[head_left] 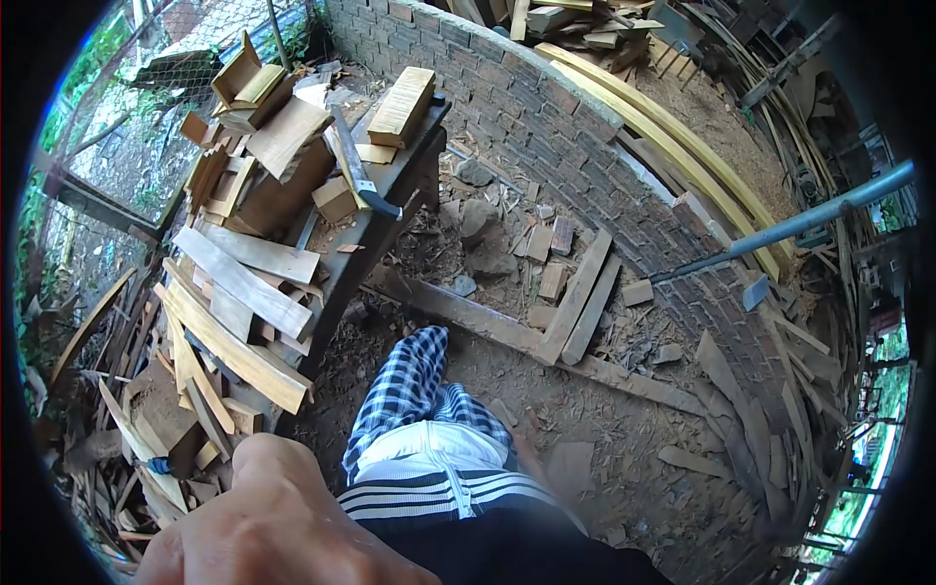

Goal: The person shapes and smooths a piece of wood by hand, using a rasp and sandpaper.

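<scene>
Closest to me, the left hand (278,522) is big in the view's lower left, back & knuckles up; fingers hidden, so can't tell if it's open, closed or gripping. Right hand (529,456): only a blurry bit beside the checked trousers (402,375), state unclear. Nearest the left hand are the loose yellow planks (239,348), at the near end of the dark counter (341,285), w/ grey boards (244,283) just beyond. A strip w/ a blue tie (159,465) is off to the left. Farther up the counter: stacked wood boxes (278,195), a long tool (349,156) w/ a dark curved end, & a pale wood block (402,107) near the far end. On the ground to the right, two short planks (588,300) rest across a long beam (468,317), nr some rubble. Then the curved brick wall (517,93), w/ long yellow beams (673,136) behind & a blue-grey pipe (809,222) at right.
</scene>
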The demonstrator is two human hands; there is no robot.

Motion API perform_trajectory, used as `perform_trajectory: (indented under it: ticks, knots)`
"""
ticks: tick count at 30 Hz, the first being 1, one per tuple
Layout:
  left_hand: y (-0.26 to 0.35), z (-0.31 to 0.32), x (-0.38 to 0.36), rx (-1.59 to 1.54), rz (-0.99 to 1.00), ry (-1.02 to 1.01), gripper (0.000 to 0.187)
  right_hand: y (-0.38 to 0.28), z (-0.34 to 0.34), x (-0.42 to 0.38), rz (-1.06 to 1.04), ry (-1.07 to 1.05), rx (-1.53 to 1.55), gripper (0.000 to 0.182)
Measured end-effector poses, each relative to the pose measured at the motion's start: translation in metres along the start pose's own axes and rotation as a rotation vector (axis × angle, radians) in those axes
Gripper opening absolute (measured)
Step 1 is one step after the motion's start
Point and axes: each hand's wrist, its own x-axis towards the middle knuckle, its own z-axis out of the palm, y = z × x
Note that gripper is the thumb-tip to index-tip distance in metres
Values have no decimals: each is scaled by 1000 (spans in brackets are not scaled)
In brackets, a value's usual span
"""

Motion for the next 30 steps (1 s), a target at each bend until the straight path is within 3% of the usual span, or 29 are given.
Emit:
perform_trajectory:
  ticks: [2, 3, 5, 7, 9, 11, 12, 13, 14, 15, 16, 19, 21, 22, 24, 25, 27, 28, 29, 30]
  knots:
    - [6, -10, 7, 57, 52, 36, 32, 1, -1, 10, -346, 165, -108, 32]
    - [14, -16, 11, 69, 54, 24, 32, 0, -9, 25, -360, 174, -114, 32]
    - [27, -28, 16, 109, -32, 95, 27, -3, -27, 49, -34, 54, 50, 28]
    - [50, -42, 7, 136, 1, 83, 27, -59, -73, 61, -35, 69, -151, 24]
    - [70, -41, 3, 176, 26, 118, 26, -82, -93, 84, 130, 112, 72, 20]
    - [75, -51, -5, 215, 30, 142, 26, -116, -110, 112, 89, 121, 84, 17]
    - [80, -51, -16, 221, 25, 145, 26, -125, -118, 131, -9, 158, -51, 21]
    - [85, -46, -34, 212, 20, 150, 26, -124, -121, 167, 31, 137, -110, 27]
    - [95, -40, -53, 188, 16, 158, 25, -108, -120, 203, -59, 130, -125, 23]
    - [106, -31, -78, 165, 10, 159, 25, -156, -122, 191, 12, 145, 148, 22]
    - [99, -73, -13, 155, -1, 152, 25, -176, -118, 200, -40, 182, 188, 23]
    - [104, -65, -24, 164, -17, 137, 25, -224, -114, 208, -112, 134, 31, 28]
    - [108, -70, -15, 181, -4, 144, 24, -257, -106, 205, -370, 265, -257, 28]
    - [113, -74, -14, 188, 11, 157, 24, -273, -106, 203, -310, 247, -163, 30]
    - [116, -75, -12, 206, 41, 195, 24, -263, -107, 225, -278, 205, -141, 30]
    - [116, -30, -79, 218, 57, 215, 24, -257, -111, 236, -242, 180, -104, 31]
    - [119, -62, -35, 231, 95, 262, 23, -249, -125, 243, -211, -2, -288, 35]
    - [117, -64, -31, 236, 110, 276, 23, -166, -135, 269, -212, -13, -305, 35]
    - [139, -101, 2, 236, 119, 283, 23, -148, -103, 322, 91, 71, -91, 36]
    - [134, -105, 8, 231, 124, 284, 23, -123, -123, 314, 95, 75, -97, 36]
